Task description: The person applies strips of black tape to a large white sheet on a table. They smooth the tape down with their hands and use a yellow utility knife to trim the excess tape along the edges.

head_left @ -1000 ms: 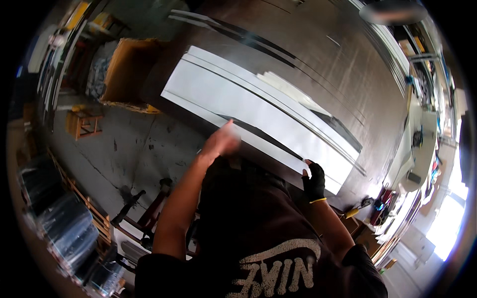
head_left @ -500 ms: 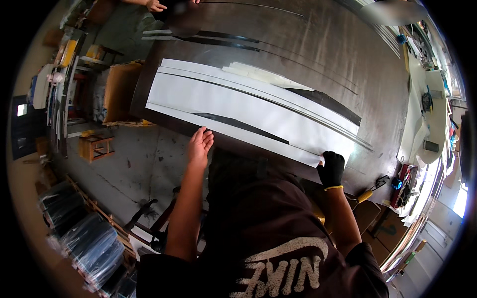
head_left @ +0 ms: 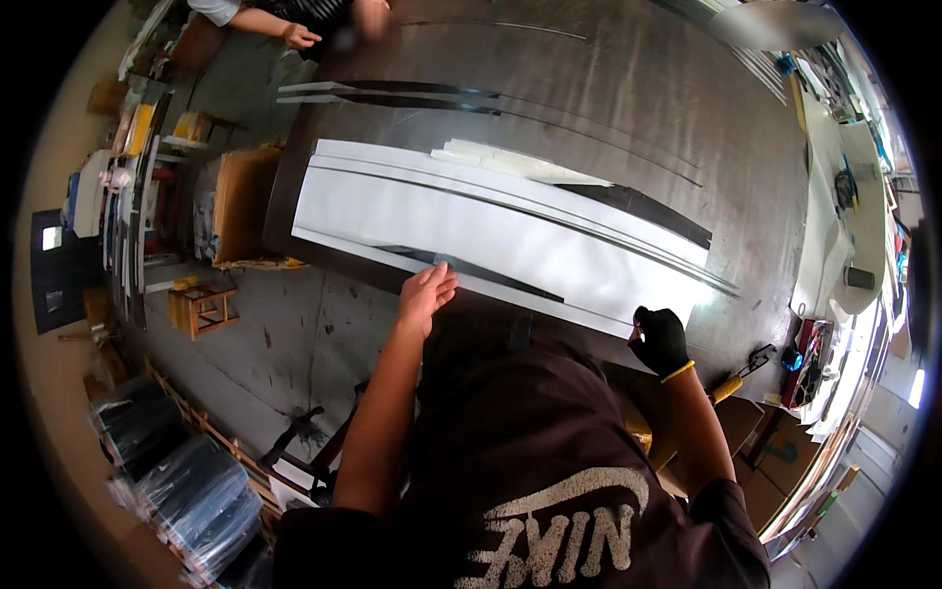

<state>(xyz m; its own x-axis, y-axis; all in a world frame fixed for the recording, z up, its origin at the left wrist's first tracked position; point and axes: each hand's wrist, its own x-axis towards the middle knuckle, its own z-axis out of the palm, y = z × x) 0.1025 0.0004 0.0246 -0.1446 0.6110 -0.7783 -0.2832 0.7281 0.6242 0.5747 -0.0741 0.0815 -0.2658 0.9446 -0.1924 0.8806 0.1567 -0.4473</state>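
Note:
A long white sheet (head_left: pixel 471 222) lies slantwise on the dark table. Along its near side runs a narrow white strip (head_left: pixel 510 292), and a dark gap shows between the two. My bare left hand (head_left: pixel 428 296) is at the strip's near edge, fingers stretched out and nothing held; whether it touches the strip I cannot tell. In a black fingerless glove with a yellow cuff, my right hand (head_left: pixel 659 342) is closed at the strip's right end, thumb and forefinger pinching it.
Pale offcuts (head_left: pixel 520 162) and a black strip (head_left: pixel 638 213) lie behind the sheet. Thin strips (head_left: pixel 392 95) rest farther back. A person's hand (head_left: pixel 301 36) is at the far left. A yellow-handled tool (head_left: pixel 727 389) sits at the table's right corner. A cardboard box (head_left: pixel 247 204) stands left.
My left hand has moved right along the strip's near edge. My right hand stays at the strip's right end. The other person's arm has come further into view.

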